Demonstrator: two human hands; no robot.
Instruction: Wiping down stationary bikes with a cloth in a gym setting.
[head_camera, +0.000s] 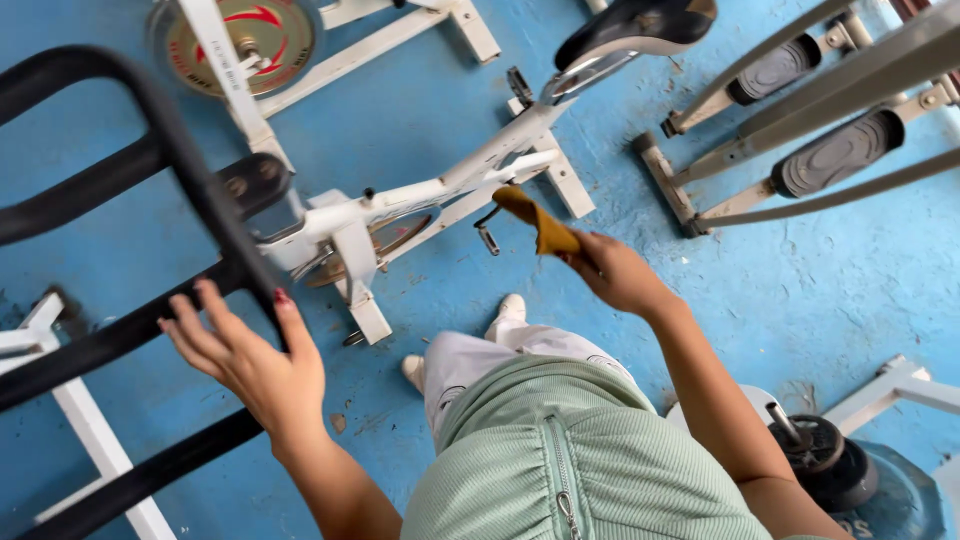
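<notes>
I look straight down at a white exercise bike (420, 195) on a blue floor. My right hand (615, 272) is shut on a mustard-yellow cloth (535, 222), whose free end lies against the bike's white frame bar just below the black saddle (640, 25). My left hand (250, 355) rests with fingers spread on the black handlebar (150, 150) at the left, thumb hooked around a bar. My green top, white trousers and white shoes show below.
A flywheel (255, 35) with a red and gold disc sits at the top left. A grey elliptical trainer with black foot plates (840, 150) stands at the right. A weight plate and dumbbell (835, 465) lie at the lower right.
</notes>
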